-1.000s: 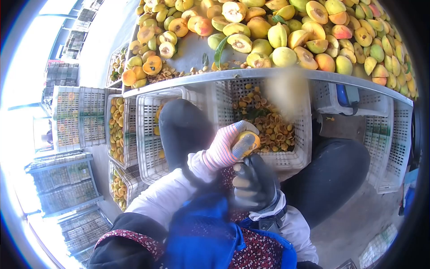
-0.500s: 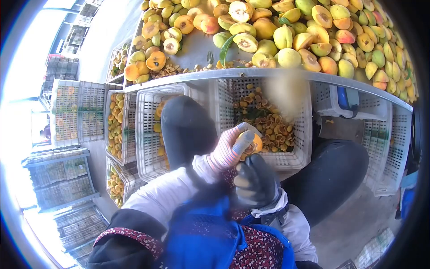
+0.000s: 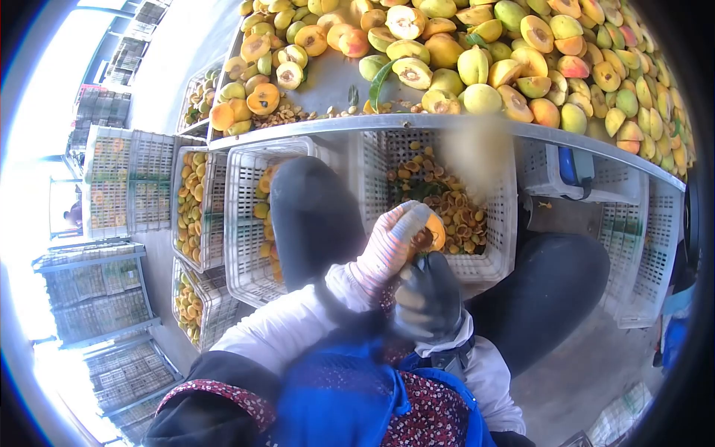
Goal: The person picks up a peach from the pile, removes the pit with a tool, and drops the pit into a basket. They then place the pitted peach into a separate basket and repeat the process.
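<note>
Fruit half [image 3: 430, 234] has rotated, cut face outward, pinched in left hand [image 3: 386, 252]. Right hand [image 3: 427, 299] curls shut just beneath; best keep the work over crate [image 3: 494, 262] beyond.

Metal table [image 3: 320, 86] ahead; white crates [image 3: 240, 186] beneath; stacked crates [image 3: 119, 186] left; concrete floor [image 3: 588, 361]; bright daylight.

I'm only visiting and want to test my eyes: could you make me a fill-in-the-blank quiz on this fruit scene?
The left hand wears a ____ glove and holds a halved fruit. The dark-gloved hand just below it is the person's ____ hand. The crate between the knees is coloured ____.
Missing words: striped; right; white.
</note>
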Tool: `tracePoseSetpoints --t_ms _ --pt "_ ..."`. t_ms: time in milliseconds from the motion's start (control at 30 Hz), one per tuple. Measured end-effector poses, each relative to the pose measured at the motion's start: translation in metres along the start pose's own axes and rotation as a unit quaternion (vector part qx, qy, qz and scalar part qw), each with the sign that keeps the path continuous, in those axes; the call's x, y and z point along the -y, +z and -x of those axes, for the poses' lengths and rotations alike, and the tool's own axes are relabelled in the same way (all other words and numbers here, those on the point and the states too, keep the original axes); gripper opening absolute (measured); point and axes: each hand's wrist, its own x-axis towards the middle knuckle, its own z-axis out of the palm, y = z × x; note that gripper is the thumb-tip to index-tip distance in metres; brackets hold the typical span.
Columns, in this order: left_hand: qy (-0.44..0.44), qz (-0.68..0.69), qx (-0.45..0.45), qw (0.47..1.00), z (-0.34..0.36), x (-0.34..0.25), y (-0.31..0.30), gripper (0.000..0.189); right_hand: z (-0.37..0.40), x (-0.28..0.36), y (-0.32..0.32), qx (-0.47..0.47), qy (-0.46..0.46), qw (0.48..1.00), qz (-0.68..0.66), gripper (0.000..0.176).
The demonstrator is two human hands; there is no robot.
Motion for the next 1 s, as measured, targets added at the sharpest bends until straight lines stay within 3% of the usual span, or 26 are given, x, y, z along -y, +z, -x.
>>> tracePoseSetpoints --t_ms 100,133,233,267,367,433,467,500,533,567,600,633,667,700,733,767,833,900,967,1000 --pt "0.084 -0.238 0.127 0.959 0.001 -0.034 -0.006 0.031 -0.006 -0.003 0.001 0.055 0.042 0.996 -0.055 0.047" --pt "0.068 -0.267 0.144 0.950 -0.003 -0.035 -0.011 0.037 -0.008 -0.004 0.001 0.095 0.068 0.989 -0.092 0.047" --pt "-0.015 -0.046 0.134 0.990 -0.003 -0.013 -0.010 0.032 -0.011 -0.002 0.002 0.107 0.074 0.989 -0.070 0.047" --pt "-0.015 0.016 0.099 0.995 -0.004 0.000 -0.007 0.040 -0.010 -0.003 0.001 0.104 0.060 0.991 -0.054 0.047" --pt "-0.079 0.118 0.028 0.990 -0.001 0.000 0.002 0.041 -0.007 -0.003 -0.001 0.088 0.024 0.996 -0.002 0.047" --pt "-0.124 0.218 -0.121 0.960 -0.001 0.003 -0.001 0.032 -0.006 0.001 0.008 0.140 0.002 0.990 -0.006 0.048" --pt "-0.095 0.164 -0.150 0.970 0.003 0.000 -0.006 0.030 -0.006 0.005 0.010 0.134 -0.004 0.991 -0.018 0.050" --pt "-0.069 0.106 -0.175 0.976 0.010 -0.006 -0.012 0.029 -0.004 0.005 0.007 0.051 -0.023 0.998 -0.032 0.050" --pt "0.014 0.053 -0.210 0.976 0.010 -0.010 -0.020 0.031 -0.001 0.003 0.000 -0.034 -0.041 0.997 -0.047 0.051" --pt "0.135 0.028 -0.170 0.976 0.014 -0.013 -0.045 0.031 0.000 0.004 -0.007 -0.116 -0.056 0.990 -0.058 0.051" --pt "0.225 -0.105 -0.164 0.955 0.019 -0.032 -0.065 0.029 -0.001 0.011 -0.017 -0.062 -0.025 0.993 -0.100 0.051" --pt "0.269 -0.150 -0.243 0.920 0.026 -0.054 -0.075 0.029 -0.001 0.012 -0.015 -0.094 -0.037 0.993 -0.063 0.050" --pt "0.315 -0.238 -0.225 0.891 0.031 -0.085 -0.086 0.023 0.001 0.011 -0.014 -0.124 -0.049 0.991 -0.026 0.050" --pt "0.289 -0.558 -0.251 0.736 0.037 -0.120 -0.106 0.026 0.001 0.010 -0.013 -0.155 -0.061 0.986 0.011 0.049" --pt "0.159 -0.730 -0.259 0.612 0.040 -0.149 -0.109 0.033 0.001 0.011 -0.012 -0.191 -0.070 0.973 0.106 0.047" --pt "0.027 -0.819 -0.253 0.514 0.034 -0.166 -0.131 0.040 -0.002 0.010 -0.008 -0.229 -0.081 0.961 0.131 0.046" --pt "0.076 -0.839 -0.259 0.472 0.014 -0.191 -0.151 0.046 -0.008 0.007 0.002 -0.308 -0.112 0.928 0.178 0.046" --pt "0.170 -0.762 -0.287 0.555 -0.026 -0.218 -0.153 0.046 -0.009 0.010 -0.006 -0.316 -0.107 0.926 0.174 0.045" --pt "0.189 -0.757 -0.290 0.554 -0.072 -0.243 -0.135 0.046 -0.012 0.012 -0.006 -0.354 -0.117 0.908 0.189 0.045" --pt "0.140 -0.790 -0.296 0.519 -0.102 -0.250 -0.135 0.046 -0.014 0.011 -0.005 -0.369 -0.133 0.896 0.206 0.045"
